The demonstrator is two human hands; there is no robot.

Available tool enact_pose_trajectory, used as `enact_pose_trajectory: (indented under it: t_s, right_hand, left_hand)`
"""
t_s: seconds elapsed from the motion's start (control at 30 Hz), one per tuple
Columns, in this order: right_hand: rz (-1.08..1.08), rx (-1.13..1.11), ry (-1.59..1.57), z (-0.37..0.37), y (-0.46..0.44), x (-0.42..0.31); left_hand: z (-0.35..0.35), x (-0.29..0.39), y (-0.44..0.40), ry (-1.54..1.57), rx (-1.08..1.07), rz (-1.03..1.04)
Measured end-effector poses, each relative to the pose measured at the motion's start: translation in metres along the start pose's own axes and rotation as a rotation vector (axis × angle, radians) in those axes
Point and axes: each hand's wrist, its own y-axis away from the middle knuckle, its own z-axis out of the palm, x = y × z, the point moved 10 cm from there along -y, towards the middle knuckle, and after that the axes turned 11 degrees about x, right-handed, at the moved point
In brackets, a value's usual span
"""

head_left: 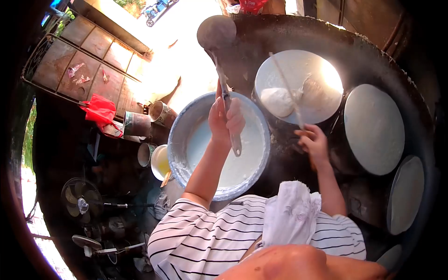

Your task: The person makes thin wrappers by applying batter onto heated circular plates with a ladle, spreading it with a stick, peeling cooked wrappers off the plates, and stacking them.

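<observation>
My left hand (226,117) is wrapped round the handle of a ladle (217,33), whose round head is raised beyond the basin. Below that hand is a large basin (176,145) of white liquid. My right hand (313,142) is closed on a thin stick (287,84), which reaches over the nearest round griddle (303,63). A white lump of batter or dough (278,101) lies on the left part of that griddle, beside the stick. Whether the stick touches the surface I cannot tell.
More round griddles, one pale and covered (374,129) and another farther right (406,195), line the dark curved stove (261,28). At the left stand a bowl of yellow liquid (161,161), buckets (136,125), a red bag (100,109), a tiled table (88,53) and a fan (81,200).
</observation>
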Motion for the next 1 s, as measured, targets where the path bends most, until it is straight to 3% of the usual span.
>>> enact_pose_trajectory:
  t_s: [0.07, 0.17, 0.27, 0.4, 0.53, 0.6, 0.67, 0.73, 0.83, 1.0]
  right_hand:
    - [0.007, -0.088, -0.123, 0.114, -0.023, 0.052]
    - [-0.102, 0.153, -0.068, 0.170, -0.063, 0.120]
    - [0.068, 0.349, -0.352, 0.157, -0.023, 0.148]
    - [0.006, 0.582, -0.339, 0.115, 0.032, 0.140]
    - [-0.042, 0.663, -0.374, 0.081, 0.014, 0.116]
    - [-0.003, 0.706, -0.461, 0.074, -0.005, 0.110]
    - [-0.090, 0.645, -0.332, 0.083, 0.000, 0.092]
    - [-0.084, 0.499, 0.052, 0.096, 0.030, 0.114]
    - [0.120, 0.527, -0.109, 0.039, 0.078, 0.124]
    - [0.117, 0.476, -0.075, -0.028, 0.031, 0.080]
  left_hand:
    - [0.003, 0.019, 0.012, -0.066, -0.047, 0.007]
    - [-0.008, 0.050, 0.047, -0.086, -0.061, 0.007]
    - [-0.023, 0.091, 0.075, -0.195, 0.061, 0.056]
    - [-0.018, 0.107, 0.083, -0.191, 0.025, 0.023]
    - [-0.016, 0.104, 0.089, -0.305, 0.006, 0.079]
    - [-0.013, 0.106, 0.088, -0.461, 0.119, 0.109]
    - [-0.015, 0.107, 0.096, -0.584, 0.223, 0.075]
    - [-0.016, 0.105, 0.095, -0.626, 0.224, 0.071]
    - [-0.022, 0.094, 0.094, -0.640, 0.241, 0.060]
    - [-0.013, 0.060, 0.081, -0.711, 0.255, 0.024]
